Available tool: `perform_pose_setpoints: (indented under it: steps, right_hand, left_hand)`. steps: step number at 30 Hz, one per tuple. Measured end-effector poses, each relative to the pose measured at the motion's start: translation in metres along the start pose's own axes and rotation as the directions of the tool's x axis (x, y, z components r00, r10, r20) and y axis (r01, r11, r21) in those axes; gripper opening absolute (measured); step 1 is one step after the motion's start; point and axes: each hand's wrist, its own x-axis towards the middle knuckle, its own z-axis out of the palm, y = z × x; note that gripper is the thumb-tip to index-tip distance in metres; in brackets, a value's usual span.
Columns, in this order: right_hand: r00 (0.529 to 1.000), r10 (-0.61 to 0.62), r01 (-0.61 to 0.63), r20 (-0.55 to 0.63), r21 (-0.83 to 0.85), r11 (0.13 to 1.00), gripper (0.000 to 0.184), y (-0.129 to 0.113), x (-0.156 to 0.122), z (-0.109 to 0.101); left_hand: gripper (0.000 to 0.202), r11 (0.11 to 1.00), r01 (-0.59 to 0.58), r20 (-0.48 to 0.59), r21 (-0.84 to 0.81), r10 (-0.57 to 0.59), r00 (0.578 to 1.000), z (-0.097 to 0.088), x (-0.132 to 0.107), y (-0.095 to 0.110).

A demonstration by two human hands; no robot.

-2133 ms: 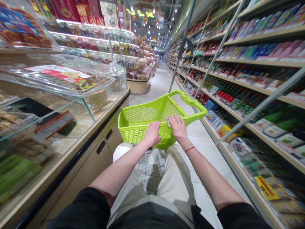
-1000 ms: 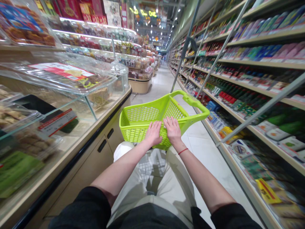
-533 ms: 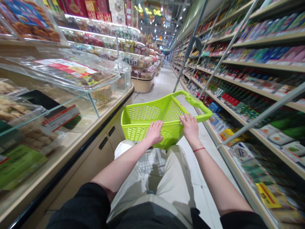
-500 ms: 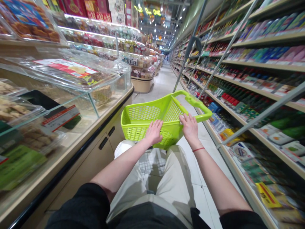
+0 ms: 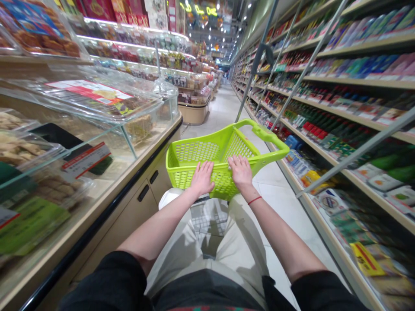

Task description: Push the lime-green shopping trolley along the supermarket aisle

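Observation:
A lime-green plastic shopping cart [image 5: 246, 170] stands side-on in front of my legs, its handle [image 5: 270, 139] to the right. Its perforated basket shows nothing inside. My left hand [image 5: 202, 178] grips the near rim around its middle, fingers hooked over the edge. Farther right on that same rim is my right hand [image 5: 241, 172], also with fingers over the edge and a red string at the wrist. Both thumbs are mostly hidden from me.
On the left runs a glass-walled display counter [image 5: 129, 142] with packed baked goods. Tall product shelves [image 5: 356, 82] line the right, with slanted metal poles [image 5: 366, 149] before them. A tiled aisle [image 5: 223, 101] leads ahead between them.
My right hand has slid left along the rim, away from the handle and closer to my left hand. The left hand has shifted slightly left. The cart has barely moved.

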Motion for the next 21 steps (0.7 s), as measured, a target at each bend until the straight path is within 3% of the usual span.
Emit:
perform_pose_setpoints:
  steps: [4,7,11,14,17,21]
  right_hand:
    - [0.995,-0.1,0.1,0.019,0.019,0.995,0.048,-0.019,0.001,0.001]
    - [0.988,-0.155,0.155,0.019,0.009,0.988,0.048,-0.006,0.001,-0.001]
    - [0.998,-0.063,0.062,-0.023,-0.037,0.997,0.048,0.029,-0.003,-0.004]
    - [0.997,0.023,-0.026,-0.072,-0.035,0.999,0.049,0.036,-0.005,-0.001]
    - [0.998,0.029,-0.028,-0.062,0.021,0.999,0.049,0.014,-0.004,0.005]
    - [0.998,-0.057,0.057,0.0,0.107,0.993,0.05,-0.029,0.002,0.009]
  left_hand:
    - [0.085,1.0,-0.011,-0.002,-0.005,0.011,1.0,0.001,-0.001,-0.002]
    - [0.086,1.0,-0.012,0.004,-0.009,0.012,1.0,-0.001,-0.001,-0.002]
    - [0.086,1.0,-0.008,0.01,-0.016,0.008,1.0,-0.003,0.0,0.0]
    - [0.087,1.0,0.008,0.033,-0.022,-0.007,0.999,-0.003,0.001,0.002]
    - [0.087,1.0,0.017,0.047,-0.024,-0.016,0.999,-0.004,0.002,0.005]
    - [0.087,1.0,0.013,0.048,-0.017,-0.012,0.999,-0.005,0.002,0.006]
